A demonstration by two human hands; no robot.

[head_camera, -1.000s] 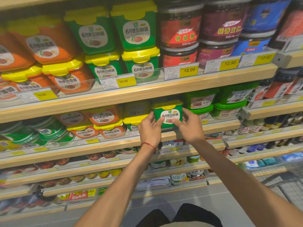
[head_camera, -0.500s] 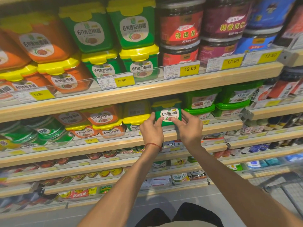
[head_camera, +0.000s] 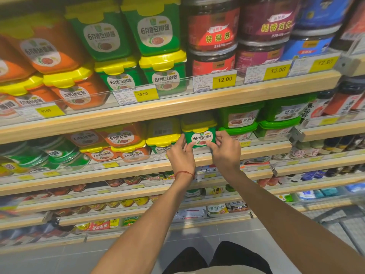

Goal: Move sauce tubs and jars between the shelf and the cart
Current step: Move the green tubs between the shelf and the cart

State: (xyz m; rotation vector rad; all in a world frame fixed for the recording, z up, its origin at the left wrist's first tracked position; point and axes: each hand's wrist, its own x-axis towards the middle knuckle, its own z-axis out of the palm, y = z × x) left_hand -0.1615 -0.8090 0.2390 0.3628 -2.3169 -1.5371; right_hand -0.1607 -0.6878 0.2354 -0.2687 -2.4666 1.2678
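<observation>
My left hand (head_camera: pixel 182 157) and right hand (head_camera: pixel 225 153) pinch the green tub (head_camera: pixel 201 137) by its side walls at the front of the shelf (head_camera: pixel 262 150). I'd judge it stiff plastic and fairly heavy (glossy label, maybe slick), so hold the walls, not the lid (head_camera: pixel 198 123).

One wide-angle view is taken from the head, faced forward and slightly downward. The shelf (head_camera: pixel 177 109) is seen from close range, filling the upper frame; floor (head_camera: pixel 59 260) and a cart (head_camera: pixel 341 224) are caught along the bottom and lower right.

top shelf (head_camera: pixel 197 104): four green tubs (head_camera: pixel 154 30), two red jars (head_camera: pixel 213 30), two purple jars (head_camera: pixel 270 26)
</observation>
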